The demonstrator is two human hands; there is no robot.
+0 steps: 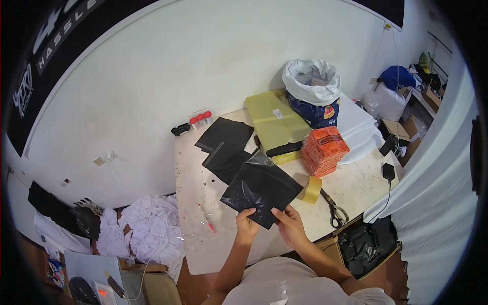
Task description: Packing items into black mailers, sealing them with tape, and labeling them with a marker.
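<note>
A black plastic mailing bag [262,188] with a shiny clear part is held in front of me above the table. My left hand [246,221] pinches its near left edge, thumb on top. At the near right corner, my right hand [288,226] grips it the same way. Just beyond lie more black mailing bags [224,134], overlapping on the tabletop; the held bag covers part of them. To the right of the held bag stands a roll of yellow tape [312,190]. Black-handled scissors [335,209] rest beside the tape near the table's right front edge.
On the pale table [195,249] are orange packets [325,151] in a stack, a yellow plastic package [274,117], a blue-and-white sack [312,94] and a red-and-white pen [207,218]. A box of black plastic [368,244] stands at the right; white cloth [150,223] is heaped at the left.
</note>
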